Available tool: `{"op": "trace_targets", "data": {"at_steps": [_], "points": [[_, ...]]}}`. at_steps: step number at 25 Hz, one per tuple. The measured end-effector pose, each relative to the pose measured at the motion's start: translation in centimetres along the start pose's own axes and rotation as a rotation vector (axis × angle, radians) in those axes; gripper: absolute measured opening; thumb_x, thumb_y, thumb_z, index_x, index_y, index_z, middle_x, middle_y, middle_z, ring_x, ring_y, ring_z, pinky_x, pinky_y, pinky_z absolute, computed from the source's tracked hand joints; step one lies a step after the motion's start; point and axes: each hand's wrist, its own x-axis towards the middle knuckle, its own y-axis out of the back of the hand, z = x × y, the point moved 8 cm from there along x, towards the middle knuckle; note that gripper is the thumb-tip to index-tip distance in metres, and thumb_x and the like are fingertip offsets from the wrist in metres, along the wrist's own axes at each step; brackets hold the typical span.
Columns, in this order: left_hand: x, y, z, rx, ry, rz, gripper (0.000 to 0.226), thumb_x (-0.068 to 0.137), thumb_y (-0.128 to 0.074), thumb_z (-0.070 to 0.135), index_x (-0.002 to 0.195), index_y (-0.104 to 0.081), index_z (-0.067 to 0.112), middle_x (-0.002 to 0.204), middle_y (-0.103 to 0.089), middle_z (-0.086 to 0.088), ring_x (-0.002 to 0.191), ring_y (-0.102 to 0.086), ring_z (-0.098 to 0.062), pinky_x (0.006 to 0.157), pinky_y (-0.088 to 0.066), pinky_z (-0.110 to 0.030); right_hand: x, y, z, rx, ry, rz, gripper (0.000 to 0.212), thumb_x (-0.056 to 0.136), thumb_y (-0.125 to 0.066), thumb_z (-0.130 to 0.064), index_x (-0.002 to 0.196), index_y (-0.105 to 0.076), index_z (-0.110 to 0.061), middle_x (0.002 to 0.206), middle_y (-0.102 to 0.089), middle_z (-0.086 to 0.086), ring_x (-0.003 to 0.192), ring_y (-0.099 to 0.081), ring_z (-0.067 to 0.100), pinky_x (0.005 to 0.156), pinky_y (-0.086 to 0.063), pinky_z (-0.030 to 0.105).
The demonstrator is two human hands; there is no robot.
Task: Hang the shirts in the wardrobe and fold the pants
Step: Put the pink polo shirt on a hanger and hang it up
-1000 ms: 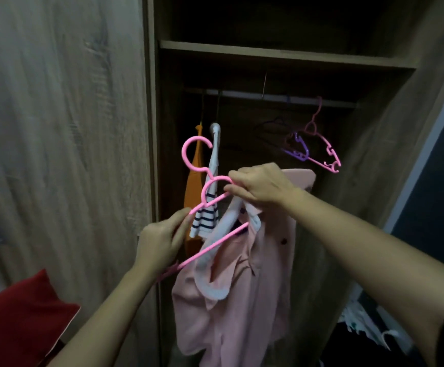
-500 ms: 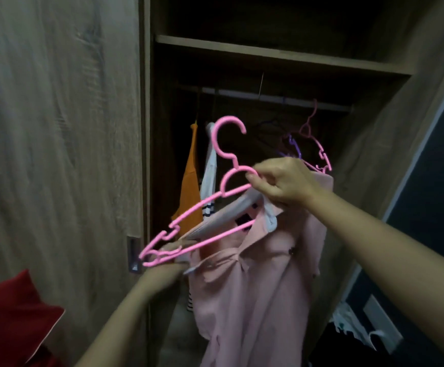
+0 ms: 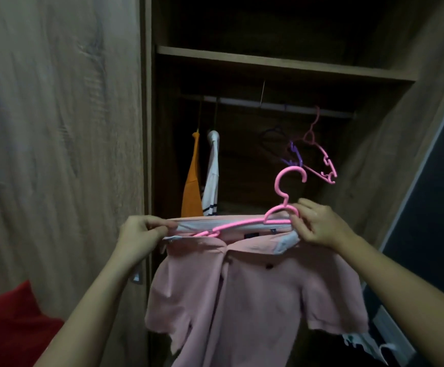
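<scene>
Open wardrobe (image 3: 374, 168), viewed from the head camera, with a closed wood-grain door panel (image 3: 56, 128) to its left. A shelf (image 3: 281, 63) spans the upper interior; a hanging rail (image 3: 268, 104) runs just beneath it.

The pink shirt (image 3: 255, 300), short-sleeved with a buttoned placket, is held in the air in front of the wardrobe opening, well below the rail. Its collar is stretched level between the two hands and its body hangs freely downward.

A red cushion (image 3: 11, 327) occupies the lower left corner.

At the left end of the rail hang an orange garment (image 3: 193, 186) and, just beside it, a white shirt (image 3: 211, 176) with dark stripes at its hem.

The left hand (image 3: 138, 234) pinches the left end of the pink shirt's collar between thumb and curled fingers. The right hand (image 3: 318, 226) grips the pink hanger (image 3: 244, 223) at the base of its hook, together with the right end of the collar.

The pink hanger lies inside the collar opening, hook upright and clear of the rail.

Toward the right end of the rail hang an empty pink hanger (image 3: 326, 162) and an empty purple hanger (image 3: 293, 152), close together.
</scene>
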Motion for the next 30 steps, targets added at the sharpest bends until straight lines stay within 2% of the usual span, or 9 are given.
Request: {"op": "trace_targets", "data": {"at_steps": [4,7,10,13,16,18,21,25,30], "points": [[-1.0,-1.6,7.2,0.487,-0.365,0.33,0.029,0.073,-0.05,0.018,0.08,-0.077,0.01,0.076,-0.067,-0.011,0.07,-0.062,-0.03,0.064,-0.046,-0.031,1.7,-1.8,-2.7,0.069,-0.2,-0.048,0.033,0.089,-0.041,-0.038,0.116,-0.055,-0.025,0.1,-0.065,0.001,0.082,-0.064,0.026,0.066,-0.053,0.038],[-4.5,-8.5,10.3,0.568,-0.762,0.178,0.025,0.077,-0.049,0.017,0.074,-0.069,0.003,0.072,-0.056,-0.013,0.064,-0.055,-0.028,0.056,-0.044,-0.032,3.6,-1.1,-2.7,0.143,-0.345,0.005,0.025,0.089,-0.041,-0.039,0.101,-0.058,-0.026,0.087,-0.065,-0.004,0.08,-0.061,0.024,0.066,-0.048,0.037],[-6.8,-10.0,9.8,0.632,-1.014,0.051,0.034,0.088,-0.049,0.03,0.105,-0.067,0.008,0.094,-0.066,-0.01,0.082,-0.056,-0.024,0.07,-0.047,-0.034,3.8,0.5,-0.4,0.272,-0.369,0.037,0.03,0.086,-0.042,-0.042,0.094,-0.063,-0.023,0.076,-0.065,-0.002,0.072,-0.06,0.019,0.066,-0.049,0.042],[-3.6,-5.2,10.4,0.766,-0.906,0.246,0.057,0.085,-0.046,0.054,0.124,-0.057,0.013,0.117,-0.063,-0.01,0.102,-0.056,-0.028,0.082,-0.044,-0.041,3.9,1.8,0.5,0.408,-0.328,0.077,0.029,0.085,-0.045,-0.042,0.091,-0.065,-0.022,0.075,-0.066,0.002,0.07,-0.06,0.019,0.067,-0.049,0.044],[0.2,-4.9,10.0,0.817,-0.745,-0.018,0.068,0.078,-0.035,0.07,0.114,-0.06,0.018,0.089,-0.07,-0.007,0.081,-0.065,-0.028,0.066,-0.048,-0.036,4.7,2.2,-0.4,0.473,-0.28,0.083,0.02,0.086,-0.05,-0.037,0.094,-0.065,-0.028,0.074,-0.064,-0.005,0.067,-0.057,0.009,0.065,-0.047,0.037],[1.2,-4.3,9.5,0.586,-0.659,-0.159,0.056,0.073,-0.042,0.068,0.097,-0.066,0.024,0.071,-0.067,0.002,0.064,-0.062,-0.015,0.057,-0.046,-0.032,4.8,2.3,-0.4,0.41,-0.281,0.047,0.029,0.085,-0.047,-0.047,0.106,-0.062,-0.034,0.082,-0.066,-0.012,0.077,-0.061,0.005,0.071,-0.049,0.034],[2.6,-0.9,9.1,0.424,-0.592,-0.079,0.027,0.067,-0.055,0.061,0.074,-0.067,0.038,0.07,-0.066,0.012,0.067,-0.061,-0.002,0.059,-0.042,-0.02,2.9,2.5,1.8,0.096,-0.323,-0.021,0.057,0.08,-0.024,-0.066,0.124,-0.05,-0.041,0.099,-0.068,-0.008,0.096,-0.063,0.017,0.076,-0.045,0.033],[4.1,2.3,9.3,0.372,-0.512,-0.071,0.004,0.067,-0.067,0.047,0.064,-0.065,0.05,0.074,-0.068,0.025,0.065,-0.059,0.011,0.06,-0.043,-0.015,-1.0,2.3,5.9,0.173,-0.448,0.03,0.083,0.073,-0.011,-0.086,0.114,-0.055,-0.029,0.072,-0.064,0.005,0.073,-0.064,0.032,0.062,-0.045,0.036],[4.0,1.5,9.7,0.34,-0.505,-0.124,0.007,0.069,-0.068,0.043,0.075,-0.069,0.038,0.078,-0.069,0.023,0.067,-0.06,0.007,0.065,-0.047,-0.025,2.3,4.0,3.9,-0.078,-0.294,0.036,0.059,0.082,-0.023,-0.064,0.115,-0.058,-0.029,0.106,-0.069,-0.002,0.093,-0.064,0.023,0.074,-0.041,0.032]]}}
